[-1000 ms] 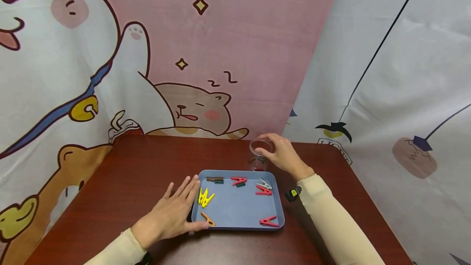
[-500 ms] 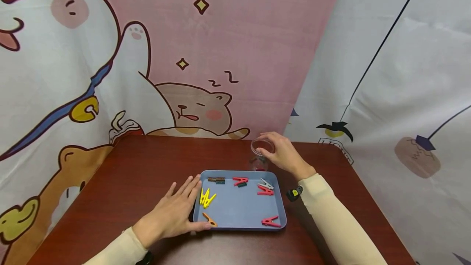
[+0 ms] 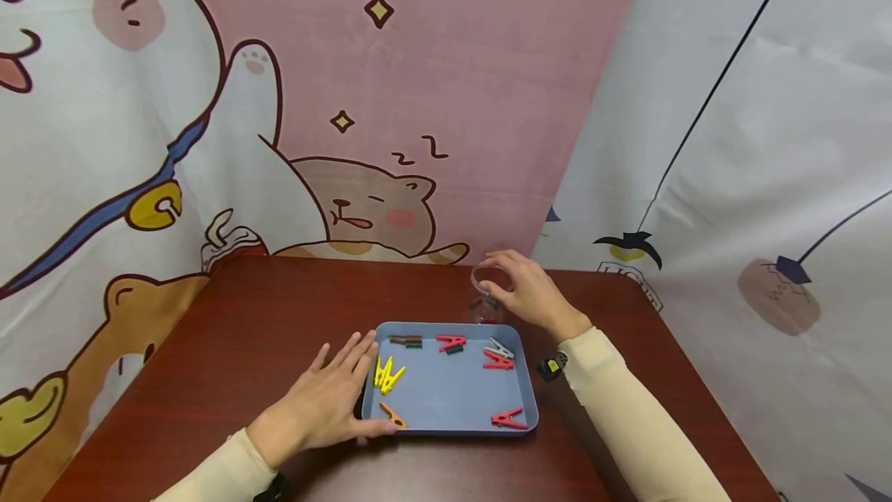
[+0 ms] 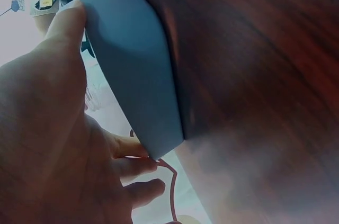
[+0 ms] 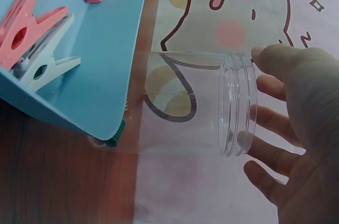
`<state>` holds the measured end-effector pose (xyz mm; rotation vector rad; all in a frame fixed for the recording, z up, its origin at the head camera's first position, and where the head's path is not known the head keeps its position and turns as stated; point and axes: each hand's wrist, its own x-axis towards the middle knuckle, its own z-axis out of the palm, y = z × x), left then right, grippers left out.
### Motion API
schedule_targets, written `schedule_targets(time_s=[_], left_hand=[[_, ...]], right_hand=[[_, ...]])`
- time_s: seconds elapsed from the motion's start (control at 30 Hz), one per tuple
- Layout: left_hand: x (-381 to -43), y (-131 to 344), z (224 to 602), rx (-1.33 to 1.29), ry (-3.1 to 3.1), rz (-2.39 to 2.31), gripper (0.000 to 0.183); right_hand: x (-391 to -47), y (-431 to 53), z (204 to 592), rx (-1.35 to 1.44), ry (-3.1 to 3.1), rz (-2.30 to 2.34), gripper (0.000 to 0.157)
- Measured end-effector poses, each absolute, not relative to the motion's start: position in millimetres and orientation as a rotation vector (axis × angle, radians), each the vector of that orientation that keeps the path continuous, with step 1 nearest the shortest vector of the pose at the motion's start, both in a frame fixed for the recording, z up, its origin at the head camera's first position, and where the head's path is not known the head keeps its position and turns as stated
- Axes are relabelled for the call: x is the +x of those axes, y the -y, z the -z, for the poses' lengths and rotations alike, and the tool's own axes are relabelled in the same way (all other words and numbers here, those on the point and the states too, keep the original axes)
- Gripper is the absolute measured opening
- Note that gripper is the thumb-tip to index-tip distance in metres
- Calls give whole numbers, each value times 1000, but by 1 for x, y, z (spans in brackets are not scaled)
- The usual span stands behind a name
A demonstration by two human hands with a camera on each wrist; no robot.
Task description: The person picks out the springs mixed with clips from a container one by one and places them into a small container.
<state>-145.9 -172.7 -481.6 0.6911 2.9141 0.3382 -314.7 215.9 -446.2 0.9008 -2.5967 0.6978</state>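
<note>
In the head view, the left hand [image 3: 320, 403], fingers straight, rests along the tray's [image 3: 453, 393] left edge; the right hand [image 3: 533, 293] grips the jar [image 3: 486, 308] by its rim, just beyond the tray's far edge. Left wrist: thumb touching the tray. Right wrist: a green spring [image 5: 116, 133] inside the jar.

In the head view, the right hand [image 3: 531, 294] is covering part of the jar [image 3: 488, 307], and the left hand [image 3: 320, 401] is hiding part of the tray [image 3: 449, 392]. In the right wrist view, the tray is blocking part of the jar's base, and the frame edge is cutting off a red clip [image 5: 27, 21].
</note>
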Motion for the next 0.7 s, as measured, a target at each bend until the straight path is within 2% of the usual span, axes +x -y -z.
schedule_targets(time_s=[0.7], left_hand=[[-146,175,486,685,-2920,-325,141]], right_hand=[[-307,-190,440,1006,2520,-583,38]])
